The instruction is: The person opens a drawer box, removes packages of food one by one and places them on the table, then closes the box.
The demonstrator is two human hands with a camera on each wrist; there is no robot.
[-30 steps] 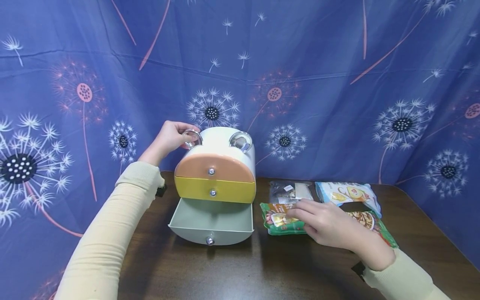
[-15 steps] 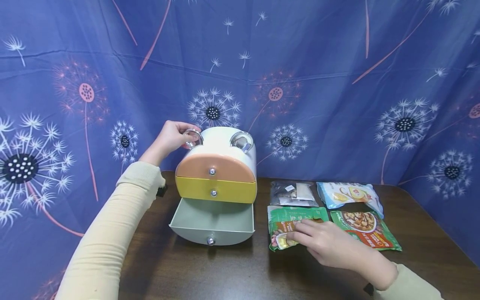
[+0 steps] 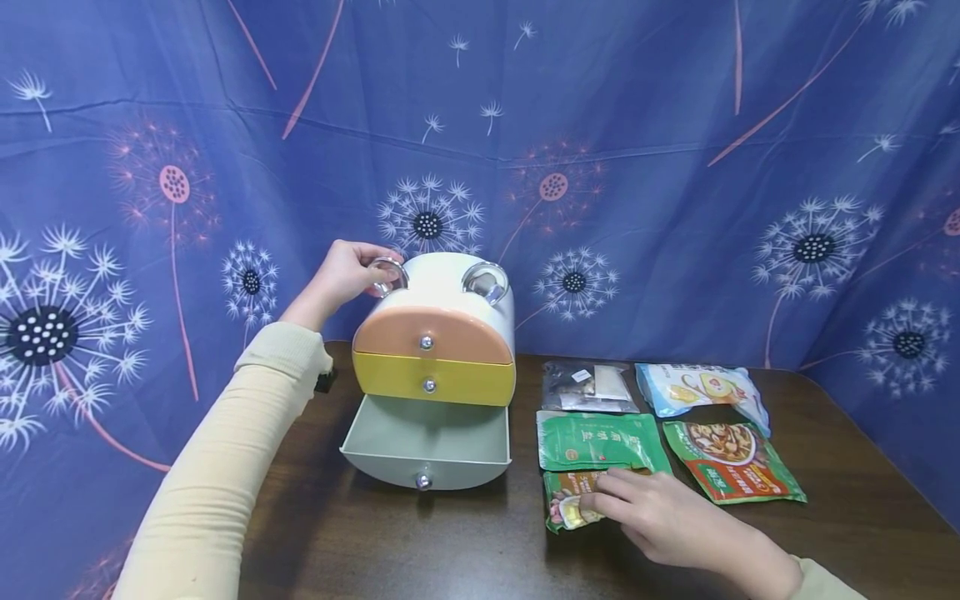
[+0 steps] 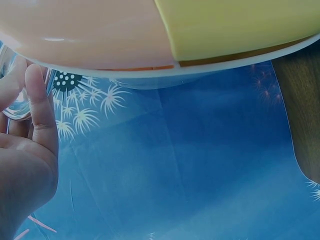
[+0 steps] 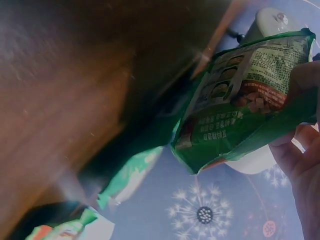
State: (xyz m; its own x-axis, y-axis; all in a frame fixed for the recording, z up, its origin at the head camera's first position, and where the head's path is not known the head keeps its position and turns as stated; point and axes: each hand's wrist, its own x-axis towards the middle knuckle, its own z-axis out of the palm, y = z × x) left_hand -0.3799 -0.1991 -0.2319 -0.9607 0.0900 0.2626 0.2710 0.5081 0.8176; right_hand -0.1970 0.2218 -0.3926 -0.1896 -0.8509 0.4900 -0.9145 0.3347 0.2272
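Observation:
A small rounded cabinet (image 3: 442, 283) with a white top has an orange drawer (image 3: 390, 333), a yellow drawer (image 3: 390, 375) and a grey-green bottom drawer (image 3: 420, 429) that is pulled out. My left hand (image 3: 345, 273) holds the left silver-rimmed round ear (image 3: 387, 277) on top; in the left wrist view, thumb and fingers close around that rim. My right hand (image 3: 663, 512) pinches a green-and-brown food packet (image 3: 566, 500) by its right side. In the right wrist view, the packet's printed back (image 5: 240, 100) hangs tilted from the fingers.
Behind the held packet lies a green packet (image 3: 592, 437). A green-and-red packet (image 3: 738, 462) is to its right. Farther back are a clear bag (image 3: 585, 387) and a blue-and-white pouch (image 3: 693, 387). A blue dandelion-print cloth (image 3: 645, 167) hangs behind the dark wooden table (image 3: 360, 542).
My right hand has drawn the green-and-brown packet toward the front of the table, bringing the green packet and the green-and-red packet into view. My left hand stays on the ear.

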